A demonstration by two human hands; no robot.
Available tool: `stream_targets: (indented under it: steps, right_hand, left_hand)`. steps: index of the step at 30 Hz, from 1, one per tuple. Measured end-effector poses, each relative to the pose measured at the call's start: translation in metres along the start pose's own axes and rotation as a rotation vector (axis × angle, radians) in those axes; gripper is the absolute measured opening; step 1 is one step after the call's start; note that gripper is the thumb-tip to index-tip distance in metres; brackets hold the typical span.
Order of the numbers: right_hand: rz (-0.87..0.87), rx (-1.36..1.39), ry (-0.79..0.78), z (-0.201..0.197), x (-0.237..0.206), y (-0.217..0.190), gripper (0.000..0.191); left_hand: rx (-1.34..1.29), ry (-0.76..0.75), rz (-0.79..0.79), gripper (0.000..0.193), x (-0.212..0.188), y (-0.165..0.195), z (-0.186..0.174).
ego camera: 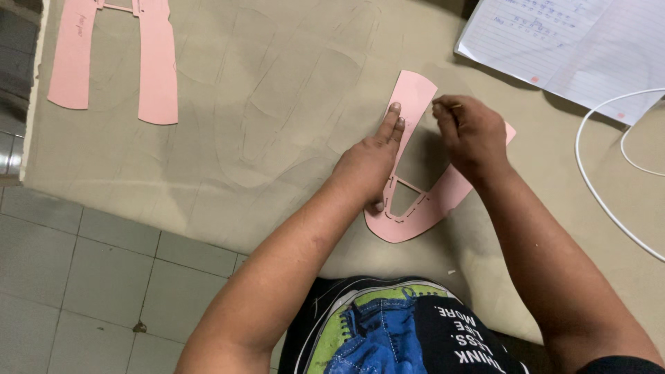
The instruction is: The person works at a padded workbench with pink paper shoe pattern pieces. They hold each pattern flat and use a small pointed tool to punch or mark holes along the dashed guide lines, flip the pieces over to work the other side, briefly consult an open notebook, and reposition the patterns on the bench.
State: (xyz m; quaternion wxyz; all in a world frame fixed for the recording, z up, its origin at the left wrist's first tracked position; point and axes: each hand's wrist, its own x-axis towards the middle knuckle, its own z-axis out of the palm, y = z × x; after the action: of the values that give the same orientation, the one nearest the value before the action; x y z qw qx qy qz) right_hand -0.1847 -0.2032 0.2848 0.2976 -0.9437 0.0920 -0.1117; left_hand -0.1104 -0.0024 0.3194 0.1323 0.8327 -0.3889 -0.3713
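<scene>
The single head-worn camera looks steeply down from close above the person's own chest onto the beige work surface (277,104), both forearms reaching away from the lens toward the frame's top, the tiled floor (83,277) showing lower left, with no second view to overlap.

On the worktable (277,104) before me a U-shaped pattern piece (415,208) lies under my left hand (370,163), a second pattern piece (156,62) far left, a notebook (568,48) and cable (596,187) right.
</scene>
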Motion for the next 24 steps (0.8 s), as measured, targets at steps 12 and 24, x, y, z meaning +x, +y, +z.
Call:
stream_targets:
  steps: [12,24]
  right_hand:
    - [-0.039,0.08,-0.223,0.003,-0.068,-0.058,0.012]
    - [0.134,0.198,-0.284,0.002,-0.075,-0.045,0.017]
  left_hand:
    - [0.041,0.1,0.035,0.15,0.008,-0.008,0.014]
    - [0.02,0.017,-0.005,0.156,0.008,-0.007,0.004]
